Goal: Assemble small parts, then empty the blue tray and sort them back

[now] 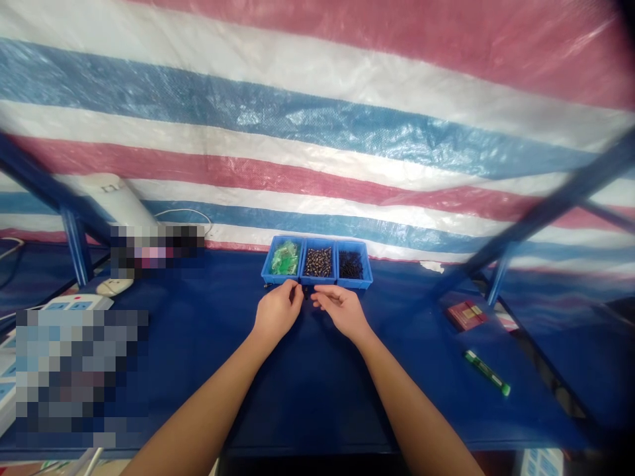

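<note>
The left hand (pixel 278 309) has its thumb and forefinger brought close together, but whether that grip is clasping anything I cannot tell. The right hand (pixel 343 311) faces it with bent fingers; whether its grip holds something cannot be told either. Between the two sets of fingertips is one small dark piece (pixel 306 292), just in front of the middle bin. It looks slightly longer from front to back than across, though it is too small to say which end points where.

Just beyond the hands stand three blue bins in one row, side by side across the bench (pixel 188 344). The left bin (pixel 272 277) holds green pieces (pixel 284 259) and clear plastic, the middle bin (pixel 317 281) brass-and-dark metal pieces (pixel 318 262), the right bin (pixel 354 283) black pieces (pixel 351 266). The contents are heaped at mixed angles, too many to count.

Well to the right lie one dark red box (pixel 466 315) and, nearer the person, one green tube (pixel 487 372), its long axis slanting from far left to near right. One striped sheet (pixel 317 132) hangs behind everything.
</note>
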Available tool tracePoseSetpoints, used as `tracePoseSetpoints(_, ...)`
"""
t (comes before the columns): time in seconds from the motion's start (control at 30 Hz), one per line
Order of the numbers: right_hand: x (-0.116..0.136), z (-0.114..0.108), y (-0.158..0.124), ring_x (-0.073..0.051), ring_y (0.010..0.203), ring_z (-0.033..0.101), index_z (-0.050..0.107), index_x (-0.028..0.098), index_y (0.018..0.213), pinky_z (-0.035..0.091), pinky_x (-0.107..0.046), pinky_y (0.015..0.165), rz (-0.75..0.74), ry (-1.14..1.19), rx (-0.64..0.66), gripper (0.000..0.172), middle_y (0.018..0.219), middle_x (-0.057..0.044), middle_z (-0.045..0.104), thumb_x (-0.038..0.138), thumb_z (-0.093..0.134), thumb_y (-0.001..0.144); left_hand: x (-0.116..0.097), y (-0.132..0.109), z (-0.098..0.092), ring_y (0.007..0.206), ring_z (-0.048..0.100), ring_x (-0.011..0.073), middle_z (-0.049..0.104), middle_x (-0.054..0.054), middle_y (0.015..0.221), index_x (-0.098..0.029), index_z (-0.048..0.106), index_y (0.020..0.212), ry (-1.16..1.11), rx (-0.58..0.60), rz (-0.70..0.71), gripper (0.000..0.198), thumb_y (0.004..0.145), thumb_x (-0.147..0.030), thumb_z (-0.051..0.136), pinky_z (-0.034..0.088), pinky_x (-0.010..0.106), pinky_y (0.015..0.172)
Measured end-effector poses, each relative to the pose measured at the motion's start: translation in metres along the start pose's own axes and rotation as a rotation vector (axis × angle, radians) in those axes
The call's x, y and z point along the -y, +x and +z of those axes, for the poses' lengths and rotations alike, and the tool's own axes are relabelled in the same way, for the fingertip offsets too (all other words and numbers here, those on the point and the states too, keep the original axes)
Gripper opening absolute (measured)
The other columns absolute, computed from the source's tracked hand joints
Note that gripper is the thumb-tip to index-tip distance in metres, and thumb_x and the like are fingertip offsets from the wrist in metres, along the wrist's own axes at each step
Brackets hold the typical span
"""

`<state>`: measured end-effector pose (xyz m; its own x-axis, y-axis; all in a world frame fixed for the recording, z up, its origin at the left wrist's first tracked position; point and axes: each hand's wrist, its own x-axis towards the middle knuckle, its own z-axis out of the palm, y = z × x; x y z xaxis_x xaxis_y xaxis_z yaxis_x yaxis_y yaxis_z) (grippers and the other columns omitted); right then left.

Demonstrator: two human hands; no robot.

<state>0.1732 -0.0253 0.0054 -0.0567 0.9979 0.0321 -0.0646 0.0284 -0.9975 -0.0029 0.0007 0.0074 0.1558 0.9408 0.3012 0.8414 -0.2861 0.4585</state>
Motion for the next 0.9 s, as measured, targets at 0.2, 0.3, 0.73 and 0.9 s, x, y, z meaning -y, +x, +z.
tracePoseSetpoints(0.2,-0.005,0.0,-0.002,-0.018,0.072,0.069,0.072,0.021,0.098,0.055,-0.031,0.071,-0.095,-0.364,-0.028,0.021,0.083,-0.004,0.074,0.03,0.056,0.087,0.008,0.004,0.004,0.077,0.068,0.0208,0.073,0.004,0.089,-0.025,0.066,0.1,0.155,0.12,0.08,0.021,0.089,-0.036,0.053,0.044,0.026,0.061)
tracePoseSetpoints(0.3,-0.003,0.001,-0.004,-0.018,0.074,0.068,0.072,0.023,0.098,0.053,-0.03,0.071,-0.154,-0.485,-0.006,0.021,0.086,-0.002,0.074,0.026,0.054,0.087,0.007,0.002,0.009,0.083,0.067,0.0225,0.073,0.006,0.094,-0.024,0.066,0.103,0.158,0.175,0.141,0.022,0.089,-0.035,0.054,0.045,0.027,0.065)
tracePoseSetpoints(0.73,-0.007,0.0,-0.002,-0.018,0.078,0.067,0.071,0.023,0.104,0.053,-0.031,0.076,-0.211,-0.558,-0.021,0.025,0.093,-0.003,0.073,0.022,0.054,0.086,0.006,0.003,0.01,0.078,0.063,0.0215,0.07,0.006,0.084,-0.02,0.067,0.097,0.166,0.109,0.267,0.022,0.094,-0.029,0.047,0.044,0.032,0.073)
tracePoseSetpoints(0.9,-0.006,0.0,-0.002,-0.018,0.077,0.067,0.071,0.024,0.102,0.052,-0.031,0.076,-0.214,-0.592,0.008,0.024,0.091,-0.002,0.073,0.021,0.054,0.086,0.007,0.003,0.013,0.081,0.063,0.0219,0.069,0.008,0.089,-0.02,0.067,0.102,0.162,0.143,0.292,0.02,0.092,-0.026,0.05,0.045,0.033,0.075)
